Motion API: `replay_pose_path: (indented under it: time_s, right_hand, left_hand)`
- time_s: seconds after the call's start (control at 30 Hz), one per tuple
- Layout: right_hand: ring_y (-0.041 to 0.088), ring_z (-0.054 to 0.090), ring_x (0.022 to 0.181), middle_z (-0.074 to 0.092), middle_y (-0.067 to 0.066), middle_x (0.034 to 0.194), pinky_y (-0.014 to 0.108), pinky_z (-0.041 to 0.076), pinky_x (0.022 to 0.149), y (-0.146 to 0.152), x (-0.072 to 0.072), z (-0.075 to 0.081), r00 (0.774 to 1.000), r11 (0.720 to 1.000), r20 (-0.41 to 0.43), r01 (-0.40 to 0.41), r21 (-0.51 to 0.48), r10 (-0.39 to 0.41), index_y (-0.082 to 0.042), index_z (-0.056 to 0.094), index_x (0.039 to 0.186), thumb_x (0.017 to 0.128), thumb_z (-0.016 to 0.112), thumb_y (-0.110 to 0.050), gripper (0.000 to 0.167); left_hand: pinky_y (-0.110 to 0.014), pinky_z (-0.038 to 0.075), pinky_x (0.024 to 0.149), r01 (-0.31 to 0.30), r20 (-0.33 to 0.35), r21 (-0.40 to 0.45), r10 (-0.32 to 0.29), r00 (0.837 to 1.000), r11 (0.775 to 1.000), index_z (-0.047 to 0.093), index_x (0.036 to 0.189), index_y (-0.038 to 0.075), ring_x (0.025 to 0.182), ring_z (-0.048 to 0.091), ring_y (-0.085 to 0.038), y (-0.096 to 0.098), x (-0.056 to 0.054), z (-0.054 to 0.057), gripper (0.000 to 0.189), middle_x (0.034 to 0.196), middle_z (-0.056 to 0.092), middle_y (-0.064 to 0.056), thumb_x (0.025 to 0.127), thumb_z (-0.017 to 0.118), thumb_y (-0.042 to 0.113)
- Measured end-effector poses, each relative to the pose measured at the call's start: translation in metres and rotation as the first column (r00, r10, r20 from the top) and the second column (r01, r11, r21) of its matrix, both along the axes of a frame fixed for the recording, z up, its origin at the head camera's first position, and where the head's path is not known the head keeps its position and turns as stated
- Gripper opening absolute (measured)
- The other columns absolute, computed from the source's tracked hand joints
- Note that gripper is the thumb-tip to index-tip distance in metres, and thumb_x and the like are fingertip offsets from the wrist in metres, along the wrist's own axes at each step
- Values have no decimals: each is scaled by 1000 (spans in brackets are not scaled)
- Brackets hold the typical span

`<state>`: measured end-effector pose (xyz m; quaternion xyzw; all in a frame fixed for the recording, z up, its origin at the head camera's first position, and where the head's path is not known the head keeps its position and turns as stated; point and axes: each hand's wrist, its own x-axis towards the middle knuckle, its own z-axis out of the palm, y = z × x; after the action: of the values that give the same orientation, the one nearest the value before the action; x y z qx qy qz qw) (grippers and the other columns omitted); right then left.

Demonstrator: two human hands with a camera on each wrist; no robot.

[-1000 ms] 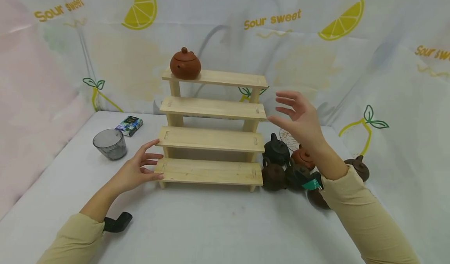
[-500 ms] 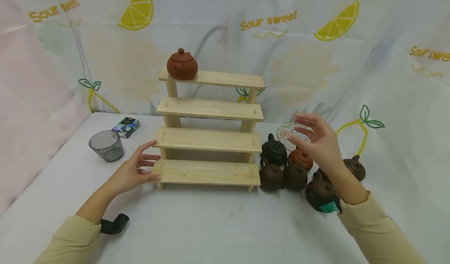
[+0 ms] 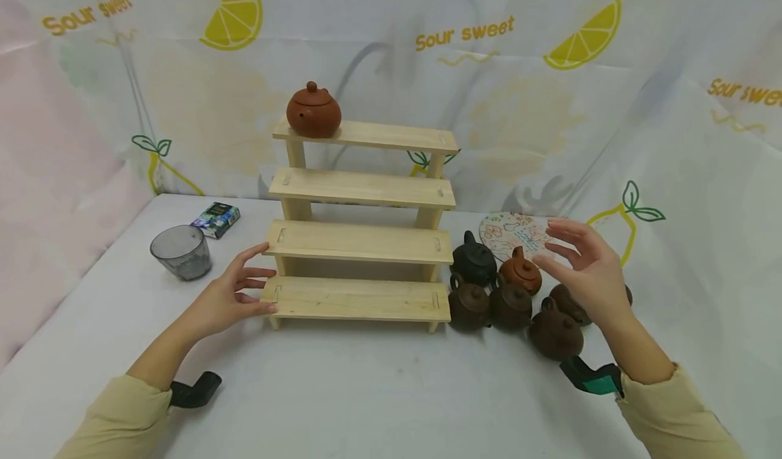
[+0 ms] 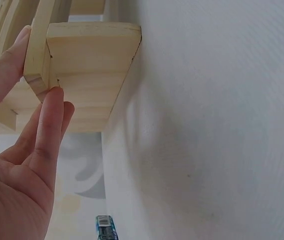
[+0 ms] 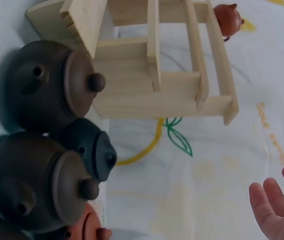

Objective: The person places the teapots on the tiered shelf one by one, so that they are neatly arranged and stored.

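A stepped wooden shelf (image 3: 360,242) stands mid-table. My left hand (image 3: 222,303) holds its left end, thumb on the lowest board and fingers at the step above. In the left wrist view, thumb and fingertips (image 4: 52,100) pinch a board's edge. A reddish-brown teapot (image 3: 313,114) sits at the left of the top board. My right hand (image 3: 589,276), holding nothing, hovers with fingers apart above several teapots right of the shelf. Among them are a black teapot (image 3: 474,262), an orange-brown one (image 3: 520,273) and dark brown ones (image 5: 49,87). The hand partly covers the rearmost brown one.
On the left are a grey glass cup (image 3: 182,252) and a small patterned box (image 3: 216,220). Behind the teapots lies a round patterned mat (image 3: 510,235). White cloth (image 3: 379,391) covers the table, and a lemon-print curtain (image 3: 519,106) hangs behind it.
My right hand has moved right and down, from beside the shelf's upper boards to over the teapots. My left hand keeps its hold, while the view has shifted slightly.
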<state>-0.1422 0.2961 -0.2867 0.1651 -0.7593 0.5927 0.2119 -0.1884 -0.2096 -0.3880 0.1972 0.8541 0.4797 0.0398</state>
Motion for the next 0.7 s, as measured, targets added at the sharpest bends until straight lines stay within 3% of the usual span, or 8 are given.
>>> replay_pose_path:
  time_s: [0.37,0.47,0.7]
  right_hand:
    - [7,56,102,56,0,115,14,47,80,41,5,-21,997,993,34,66,99,-70,8,54,118,72,64,24,50]
    - [3,59,98,55,-2,115,13,47,77,55,7,-28,995,991,61,73,109,-80,-1,57,119,74,65,21,50]
    - [-1,60,92,55,-6,114,11,46,75,82,12,-36,983,980,115,126,156,-145,-4,58,118,77,65,16,46]
  left_hand:
    - [-27,52,73,0,-7,-1,0,1000,1000,14,149,26,106,55,-37,0,0,1,101,124,53,-23,73,80,14]
    - [-27,52,73,-2,-6,-2,2,1000,1000,15,148,26,106,55,-37,0,0,1,101,124,53,-23,73,81,14]
    - [-27,52,73,3,-8,-2,-3,1000,1000,15,148,25,107,55,-37,0,0,2,101,125,53,-23,73,81,14]
